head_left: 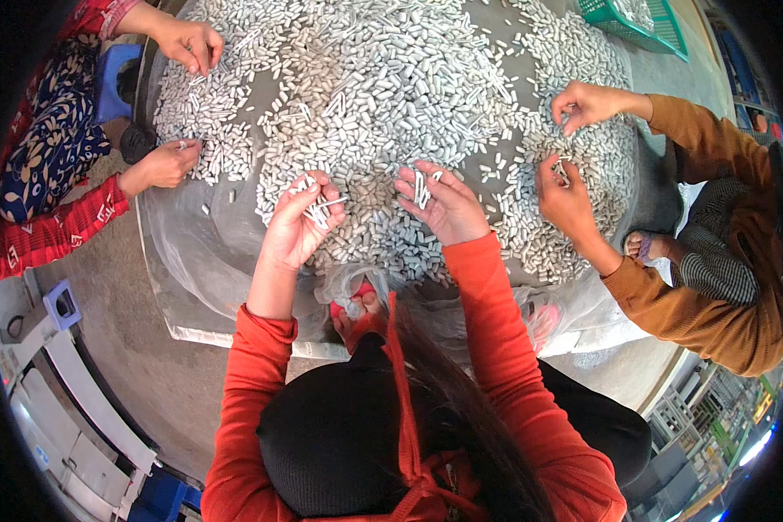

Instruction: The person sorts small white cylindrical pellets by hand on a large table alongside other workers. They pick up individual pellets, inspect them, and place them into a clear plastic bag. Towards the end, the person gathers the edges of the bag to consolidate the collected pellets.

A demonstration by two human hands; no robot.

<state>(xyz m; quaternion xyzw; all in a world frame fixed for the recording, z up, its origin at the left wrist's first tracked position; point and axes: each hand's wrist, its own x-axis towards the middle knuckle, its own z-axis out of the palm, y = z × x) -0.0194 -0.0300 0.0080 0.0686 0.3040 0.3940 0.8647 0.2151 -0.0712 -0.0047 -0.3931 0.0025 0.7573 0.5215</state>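
Holds several slim white sticks in the left hand, with the palm turned up and with thumb and fingers curled in loosely on the bunch. Fans them out rather than lining them up: crosses their long axes, aims some up toward the far side, and sends one out to the right, past the fingertips and toward the other hand. Carries a few more in the right hand, across half-curled fingers closed loosely on them and a little apart from one another. Points these mostly away from the body, with long axes nearly upright in view and a lean to the right in one. Cannot tell the exact count in either palm. Has both hands well apart, over the near part of a broad heap of pale pellets. Wears orange-red sleeves. Shares the heap with patterned red sleeves on the left and brown sleeves on the right, below a green basket at upper right
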